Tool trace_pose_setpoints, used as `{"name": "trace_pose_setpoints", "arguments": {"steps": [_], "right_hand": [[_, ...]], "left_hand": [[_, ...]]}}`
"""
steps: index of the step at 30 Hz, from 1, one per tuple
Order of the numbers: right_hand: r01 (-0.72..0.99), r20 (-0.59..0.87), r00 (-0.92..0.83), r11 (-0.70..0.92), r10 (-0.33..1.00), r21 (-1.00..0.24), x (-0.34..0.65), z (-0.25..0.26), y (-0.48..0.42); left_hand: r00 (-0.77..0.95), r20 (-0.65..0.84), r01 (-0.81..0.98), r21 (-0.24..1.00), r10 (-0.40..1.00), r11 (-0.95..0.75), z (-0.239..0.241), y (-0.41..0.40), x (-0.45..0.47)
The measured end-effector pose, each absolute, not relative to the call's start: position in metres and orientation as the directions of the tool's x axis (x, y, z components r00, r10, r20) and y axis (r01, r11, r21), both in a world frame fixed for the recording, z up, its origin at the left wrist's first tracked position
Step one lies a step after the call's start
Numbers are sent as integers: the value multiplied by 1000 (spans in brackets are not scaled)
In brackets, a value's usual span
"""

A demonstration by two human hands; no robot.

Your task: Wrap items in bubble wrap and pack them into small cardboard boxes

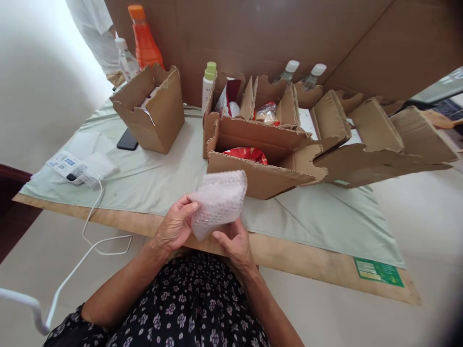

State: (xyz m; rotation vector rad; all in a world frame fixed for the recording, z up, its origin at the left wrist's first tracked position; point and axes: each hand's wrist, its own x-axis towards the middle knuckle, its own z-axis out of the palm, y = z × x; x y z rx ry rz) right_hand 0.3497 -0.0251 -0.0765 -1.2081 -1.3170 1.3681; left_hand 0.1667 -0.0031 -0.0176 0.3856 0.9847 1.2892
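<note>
Both my hands hold a bundle of bubble wrap (219, 201) above the near edge of the table. My left hand (176, 225) grips its left side with the fingers curled round it. My right hand (233, 240) supports it from below, thumb and fingers closed on the lower edge. What is inside the wrap is hidden. Just beyond it stands an open cardboard box (253, 166) with a red packet (246, 154) inside.
A pale green cloth (152, 178) covers the table. An open box (154, 108) stands at the back left, with a black phone (127, 140), an orange bottle (144, 41) and a clear bottle (127, 60). More open boxes (361, 130) lie right. A white cable (90, 226) hangs left.
</note>
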Motion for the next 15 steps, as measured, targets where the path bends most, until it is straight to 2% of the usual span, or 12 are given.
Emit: {"name": "trace_pose_setpoints", "arguments": {"steps": [2, 4, 7, 11, 13, 15], "right_hand": [[-5, -159, -269, -166, 950, -986, 356, -71, -28], [23, -227, -311, -231, 923, -973, 379, -60, -30], [160, -252, -228, -219, 940, -962, 434, -40, -27], [349, -251, -48, -219, 967, -911, 493, -26, -10], [464, -199, 0, -176, 980, -868, 503, -30, 2], [597, -117, 41, -118, 992, -793, 505, -41, 15]], "left_hand": [[-167, -353, -574, 794, 921, 201, -16, 1, 157], [-357, -266, -499, 865, 895, 58, -14, 6, 139], [-546, -127, -335, 939, 828, -77, -13, 10, 108], [-533, -104, -113, 992, 840, 51, -24, 8, 99], [-475, -131, 3, 989, 870, 150, -35, 6, 105], [-397, -130, 206, 952, 909, 226, -46, 4, 108]]}}
